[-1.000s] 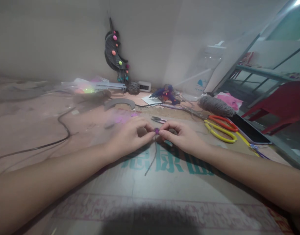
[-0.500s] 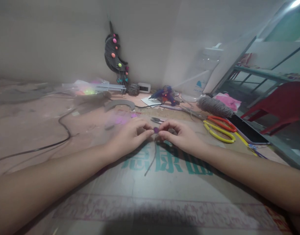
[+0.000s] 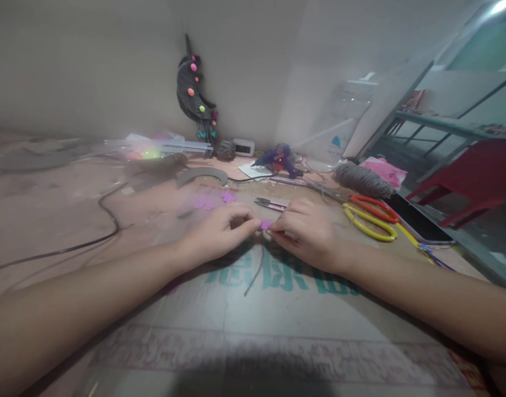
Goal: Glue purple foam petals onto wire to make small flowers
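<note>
Between my two hands a small purple paper flower [image 3: 265,225] is pinched at its edges. My left hand [image 3: 236,226] holds it from the left with thumb and forefinger closed. From the right, the fingertips of my right hand [image 3: 306,229] press on it. A thin grey strand of yarn [image 3: 255,273] hangs below the flower; where its upper end goes is hidden by the fingers. Just behind my hands lie thread snips [image 3: 272,204]. More purple paper flowers [image 3: 204,202] rest behind my left hand.
Scissors with red and yellow handles [image 3: 371,225], a phone [image 3: 422,218] and grey yarn [image 3: 362,179] lie on the right. At the back are a blue glue gun [image 3: 280,159] and a grey curved piece [image 3: 203,175]. A decorated crescent [image 3: 190,91] hangs on the wall. A cable [image 3: 108,234] crosses the left.
My right hand has turned over the flower, its knuckles now higher and fingers pointing more downward. The flower shows a brighter purple side. My left hand has hardly moved.
</note>
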Motion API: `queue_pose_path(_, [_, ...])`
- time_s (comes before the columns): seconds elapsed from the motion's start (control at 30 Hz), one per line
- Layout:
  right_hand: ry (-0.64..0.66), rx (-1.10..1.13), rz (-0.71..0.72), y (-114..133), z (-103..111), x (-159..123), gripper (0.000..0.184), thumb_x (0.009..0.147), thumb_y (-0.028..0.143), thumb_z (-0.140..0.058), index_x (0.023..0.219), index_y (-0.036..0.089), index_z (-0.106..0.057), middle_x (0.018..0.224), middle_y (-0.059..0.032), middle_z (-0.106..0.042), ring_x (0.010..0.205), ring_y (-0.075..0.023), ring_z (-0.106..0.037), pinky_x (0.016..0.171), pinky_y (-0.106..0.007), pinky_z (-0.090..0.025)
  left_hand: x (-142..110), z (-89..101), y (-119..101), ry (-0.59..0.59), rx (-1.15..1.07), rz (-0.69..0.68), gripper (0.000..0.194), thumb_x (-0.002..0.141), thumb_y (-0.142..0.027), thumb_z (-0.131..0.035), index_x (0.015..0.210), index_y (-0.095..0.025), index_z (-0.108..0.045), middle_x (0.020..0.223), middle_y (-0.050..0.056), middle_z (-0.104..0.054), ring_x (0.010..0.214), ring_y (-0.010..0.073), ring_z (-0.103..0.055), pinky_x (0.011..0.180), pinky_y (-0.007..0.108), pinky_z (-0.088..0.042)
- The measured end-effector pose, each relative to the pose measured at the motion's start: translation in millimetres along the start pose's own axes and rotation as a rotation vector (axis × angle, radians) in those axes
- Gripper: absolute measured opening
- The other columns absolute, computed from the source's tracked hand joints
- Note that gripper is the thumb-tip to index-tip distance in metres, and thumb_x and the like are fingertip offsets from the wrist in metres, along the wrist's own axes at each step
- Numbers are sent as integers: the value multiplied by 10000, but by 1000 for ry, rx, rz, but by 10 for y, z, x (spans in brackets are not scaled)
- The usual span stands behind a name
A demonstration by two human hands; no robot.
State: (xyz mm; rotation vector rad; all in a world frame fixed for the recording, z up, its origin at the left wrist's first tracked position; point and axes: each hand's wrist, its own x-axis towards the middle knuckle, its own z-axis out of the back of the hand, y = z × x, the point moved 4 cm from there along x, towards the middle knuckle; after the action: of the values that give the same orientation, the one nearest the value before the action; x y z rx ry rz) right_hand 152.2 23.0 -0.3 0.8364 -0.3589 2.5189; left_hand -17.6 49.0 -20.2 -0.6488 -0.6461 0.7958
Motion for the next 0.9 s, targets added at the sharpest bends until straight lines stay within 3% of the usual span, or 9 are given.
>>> queue_pose_path(0.13, [21,99,-64,-14,1,-16,193,931,341,-587,872,166,-642,702,-31,-653,699,-163,-563,692,-292,-406,13,-10,28,-11,30,20,260,918,-322,-485,783,-169,-645,786,7,-625,773,164,-581,702,279,-423])
queue_pose_path(0.27, [7,262,-336,-109,-17,-37,206,940,336,-562,971,149,-643,830,-59,-702,759,-164,-620,717,-288,-451,6,0,-2,-16,53,-2,263,926,-310,-480,787,-166,-651,809,16,-632,814,169,-582,736,285,-426])
queue_pose_path(0.4, [53,443,-547,-162,-72,-18,152,907,279,-584,906,156,-674,831,-43,-724,764,-151,-654,721,-265,-480,-9,10,-50,-11,86,-30,258,924,-295,-482,776,-167,-650,810,17,-629,802,162,-576,724,278,-422])
queue_pose_path(0.5, [115,526,-622,-164,-102,2,164,884,287,-598,800,173,-680,779,-23,-725,736,-145,-658,716,-259,-487,-8,8,-59,-7,102,-35,268,926,-295,-478,776,-168,-660,803,20,-632,791,163,-573,714,279,-418])
queue_pose_path(0.7, [120,571,-735,-183,-96,-5,176,874,313,-596,812,175,-686,743,-13,-731,689,-140,-664,677,-248,-497,4,6,-43,-28,45,-19,271,931,-383,-513,921,-187,-700,841,16,-675,801,170,-590,733,285,-421])
queue_pose_path(0.9, [156,628,-763,-165,-93,10,210,878,336,-590,790,170,-683,738,-21,-736,680,-138,-670,663,-242,-500,-2,1,-6,-18,23,10,278,924,-361,-508,815,-184,-692,806,21,-680,807,178,-607,738,291,-427])
